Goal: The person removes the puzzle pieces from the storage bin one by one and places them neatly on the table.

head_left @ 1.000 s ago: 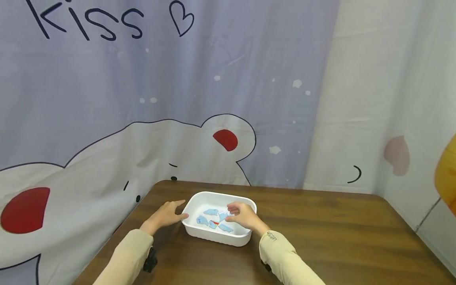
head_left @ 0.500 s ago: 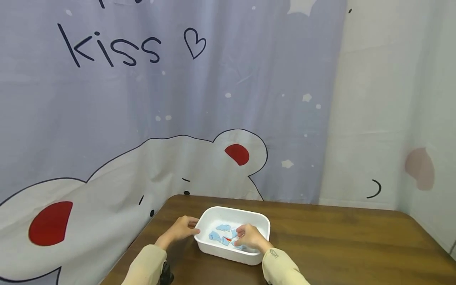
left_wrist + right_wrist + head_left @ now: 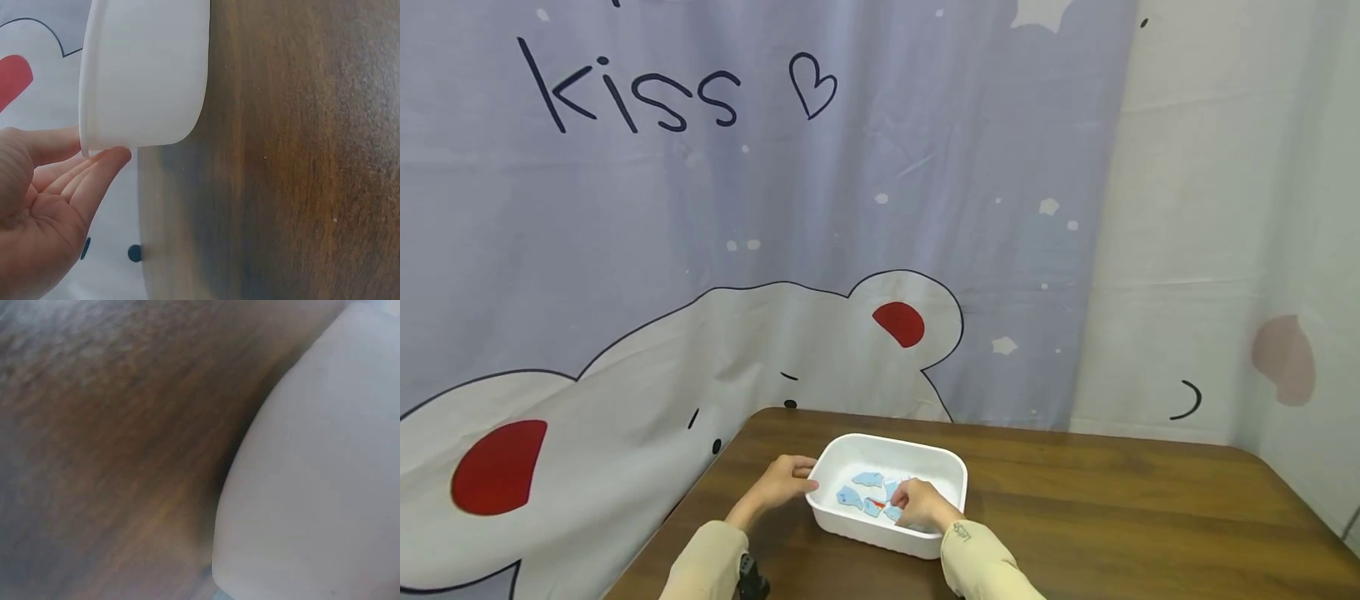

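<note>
A white plastic basin (image 3: 874, 536) sits on the table with several flat, light blue, jagged-edged pieces (image 3: 850, 497) lying in it. One piece (image 3: 872, 507) carries a red and orange mark. My left hand (image 3: 778, 483) holds the basin's left rim; in the left wrist view its thumb and fingers pinch the basin wall (image 3: 147, 75). Inside the basin's right half, my right hand (image 3: 922, 504) reaches down with bent fingers over the pieces. Its fingertips are hidden, so I cannot tell whether a piece is pinched. The right wrist view shows only the basin's outer wall (image 3: 312, 469) and table.
The brown wooden table (image 3: 1112, 508) extends to the right of the basin. Behind it hangs a curtain (image 3: 820, 183) printed with a white bear and lettering. A dark wrist device (image 3: 751, 577) is strapped at the left sleeve.
My left hand has come from beside the basin to its rim and stays there. The right hand has lowered into the basin and its fingers have drawn in. The head view has tilted upward.
</note>
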A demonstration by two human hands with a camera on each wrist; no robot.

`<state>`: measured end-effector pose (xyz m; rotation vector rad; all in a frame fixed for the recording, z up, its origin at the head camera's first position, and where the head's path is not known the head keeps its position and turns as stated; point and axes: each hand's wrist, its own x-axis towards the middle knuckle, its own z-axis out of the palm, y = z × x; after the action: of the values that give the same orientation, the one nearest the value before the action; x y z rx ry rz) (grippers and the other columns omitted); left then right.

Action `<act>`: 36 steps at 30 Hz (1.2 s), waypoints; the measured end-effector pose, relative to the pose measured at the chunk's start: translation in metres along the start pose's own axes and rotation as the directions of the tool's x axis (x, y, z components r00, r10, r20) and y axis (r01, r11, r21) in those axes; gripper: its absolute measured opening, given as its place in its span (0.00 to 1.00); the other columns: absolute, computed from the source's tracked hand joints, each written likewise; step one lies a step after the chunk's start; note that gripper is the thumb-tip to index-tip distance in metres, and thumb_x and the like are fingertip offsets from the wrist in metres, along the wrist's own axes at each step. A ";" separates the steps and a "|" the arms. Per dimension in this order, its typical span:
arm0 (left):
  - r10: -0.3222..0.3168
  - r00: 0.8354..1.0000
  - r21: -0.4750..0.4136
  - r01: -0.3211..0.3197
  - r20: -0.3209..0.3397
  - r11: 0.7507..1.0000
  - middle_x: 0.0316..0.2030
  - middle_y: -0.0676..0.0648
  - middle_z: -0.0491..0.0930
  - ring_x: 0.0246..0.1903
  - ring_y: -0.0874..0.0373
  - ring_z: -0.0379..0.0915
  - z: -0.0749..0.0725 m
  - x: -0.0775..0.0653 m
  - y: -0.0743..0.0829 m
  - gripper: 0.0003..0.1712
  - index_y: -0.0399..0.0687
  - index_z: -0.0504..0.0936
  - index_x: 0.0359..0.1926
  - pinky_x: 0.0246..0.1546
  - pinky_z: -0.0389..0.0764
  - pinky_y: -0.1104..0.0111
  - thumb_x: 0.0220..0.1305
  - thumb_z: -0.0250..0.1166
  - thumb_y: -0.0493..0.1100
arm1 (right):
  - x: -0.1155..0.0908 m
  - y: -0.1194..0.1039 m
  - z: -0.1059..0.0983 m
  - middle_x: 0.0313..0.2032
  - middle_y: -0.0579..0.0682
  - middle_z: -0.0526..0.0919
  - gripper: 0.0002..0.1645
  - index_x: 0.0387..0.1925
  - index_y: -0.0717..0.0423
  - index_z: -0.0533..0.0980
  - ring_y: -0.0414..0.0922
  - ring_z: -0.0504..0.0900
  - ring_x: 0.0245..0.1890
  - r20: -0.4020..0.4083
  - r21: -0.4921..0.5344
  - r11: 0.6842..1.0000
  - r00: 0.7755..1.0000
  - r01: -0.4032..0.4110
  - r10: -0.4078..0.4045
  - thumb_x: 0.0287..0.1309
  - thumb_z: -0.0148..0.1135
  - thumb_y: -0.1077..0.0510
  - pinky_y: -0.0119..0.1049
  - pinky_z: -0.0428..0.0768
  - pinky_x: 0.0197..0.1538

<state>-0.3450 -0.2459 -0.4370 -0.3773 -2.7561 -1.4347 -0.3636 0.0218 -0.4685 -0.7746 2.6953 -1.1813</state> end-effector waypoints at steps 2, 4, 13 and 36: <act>-0.016 1.000 -0.012 0.016 -0.010 1.000 0.47 0.23 0.79 0.43 0.38 0.83 0.001 0.000 0.000 0.24 0.16 0.72 0.53 0.40 0.88 0.57 0.58 0.64 0.28 | 0.000 0.000 0.001 0.27 0.53 0.81 0.14 0.30 0.66 0.79 0.38 0.73 0.29 -0.004 -0.013 1.000 1.000 0.002 -0.002 0.34 0.69 0.74 0.27 0.74 0.33; -0.034 0.999 -0.029 0.033 -0.019 0.999 0.48 0.22 0.79 0.44 0.38 0.83 0.003 0.001 -0.001 0.24 0.15 0.72 0.54 0.40 0.88 0.58 0.59 0.64 0.28 | 0.000 0.000 0.002 0.26 0.52 0.80 0.13 0.29 0.66 0.79 0.37 0.72 0.28 -0.006 -0.016 1.000 1.000 0.001 -0.001 0.34 0.69 0.74 0.26 0.73 0.32; -0.058 0.997 -0.092 0.053 -0.050 0.994 0.49 0.22 0.78 0.46 0.39 0.82 0.005 -0.001 -0.004 0.25 0.15 0.70 0.55 0.43 0.88 0.57 0.60 0.63 0.29 | -0.001 -0.002 0.002 0.21 0.46 0.76 0.12 0.27 0.67 0.80 0.37 0.70 0.25 -0.028 0.028 0.999 0.999 -0.039 0.040 0.33 0.69 0.75 0.25 0.71 0.29; -0.076 0.995 -0.206 0.061 -0.066 0.977 0.56 0.20 0.71 0.53 0.33 0.77 0.009 -0.008 -0.006 0.26 0.16 0.66 0.59 0.48 0.86 0.55 0.64 0.59 0.29 | 0.001 0.002 -0.013 0.28 0.56 0.84 0.14 0.34 0.72 0.80 0.37 0.74 0.28 -0.039 0.232 0.973 0.999 -0.006 0.015 0.38 0.63 0.71 0.26 0.77 0.32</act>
<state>-0.3374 -0.2430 -0.4480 -0.2287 -2.5964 -1.7169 -0.3689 0.0311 -0.4602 -0.7073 2.5254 -1.4899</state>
